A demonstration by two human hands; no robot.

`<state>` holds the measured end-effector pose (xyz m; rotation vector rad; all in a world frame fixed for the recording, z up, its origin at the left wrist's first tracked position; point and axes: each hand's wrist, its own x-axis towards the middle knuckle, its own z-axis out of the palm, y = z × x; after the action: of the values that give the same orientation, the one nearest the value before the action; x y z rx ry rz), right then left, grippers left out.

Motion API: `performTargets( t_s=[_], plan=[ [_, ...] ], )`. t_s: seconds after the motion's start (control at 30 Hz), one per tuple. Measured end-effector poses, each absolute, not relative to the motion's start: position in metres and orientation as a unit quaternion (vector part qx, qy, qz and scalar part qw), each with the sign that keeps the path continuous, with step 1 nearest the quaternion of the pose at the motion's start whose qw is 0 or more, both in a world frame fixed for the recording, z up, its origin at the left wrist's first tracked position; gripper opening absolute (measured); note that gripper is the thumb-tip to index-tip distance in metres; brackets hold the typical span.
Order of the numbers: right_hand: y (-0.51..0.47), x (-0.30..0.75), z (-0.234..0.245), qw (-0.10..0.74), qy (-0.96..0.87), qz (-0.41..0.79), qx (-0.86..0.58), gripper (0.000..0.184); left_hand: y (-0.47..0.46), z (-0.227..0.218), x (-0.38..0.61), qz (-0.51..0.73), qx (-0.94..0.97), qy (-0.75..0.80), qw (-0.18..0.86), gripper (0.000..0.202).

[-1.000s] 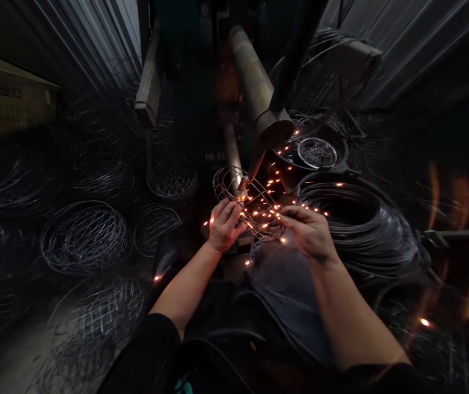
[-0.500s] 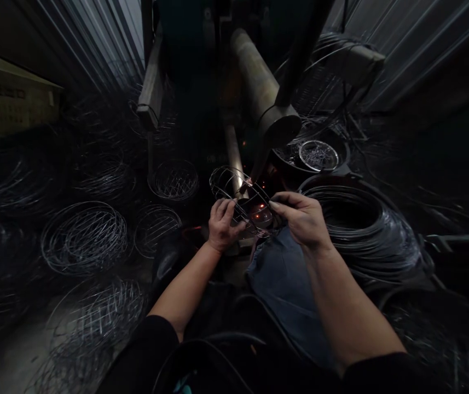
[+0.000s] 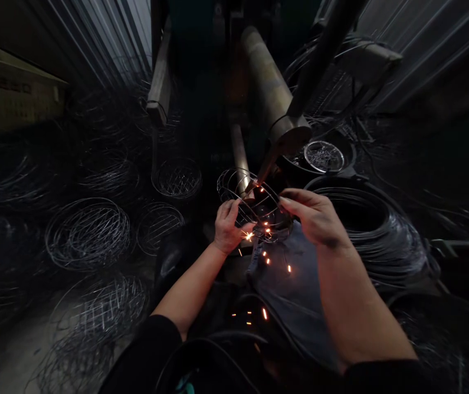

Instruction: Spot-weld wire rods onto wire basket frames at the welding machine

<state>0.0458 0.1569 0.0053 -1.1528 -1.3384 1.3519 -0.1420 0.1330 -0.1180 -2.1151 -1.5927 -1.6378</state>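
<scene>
A round wire grid (image 3: 245, 206) of crossed thin rods is held tilted between my two hands. My left hand (image 3: 228, 225) pinches its left edge with fingers and thumb. On the far right edge, my right hand (image 3: 313, 214) grips the rim between thumb and forefinger. The grid lies between the tip of the lower metal bar (image 3: 240, 153) and an angled electrode (image 3: 267, 162) that comes down from the thick cylinder (image 3: 273, 82). A glow shows where they meet the wire. Orange sparks (image 3: 266, 230) fly below, over my lap.
Wire grids (image 3: 88, 234) lie in several piles on the floor at left. At right sits a big coil of wire (image 3: 374, 230), with a dark tub (image 3: 351, 156) of metal bits behind it. A yellowish box (image 3: 16, 96) stands far left.
Sparks have burst out and spread down over my lap. The whole view has shifted slightly, and both hands still hold the wire grid at the electrodes.
</scene>
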Motion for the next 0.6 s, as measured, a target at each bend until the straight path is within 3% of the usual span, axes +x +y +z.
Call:
performTargets(
  t_s=[0.6],
  plan=[
    [0.166, 0.037, 0.003, 0.471, -0.5, 0.533, -0.494, 0.023, 0.138, -0.117, -0.142, -0.538, -0.633, -0.551, -0.075, 0.075]
  ],
)
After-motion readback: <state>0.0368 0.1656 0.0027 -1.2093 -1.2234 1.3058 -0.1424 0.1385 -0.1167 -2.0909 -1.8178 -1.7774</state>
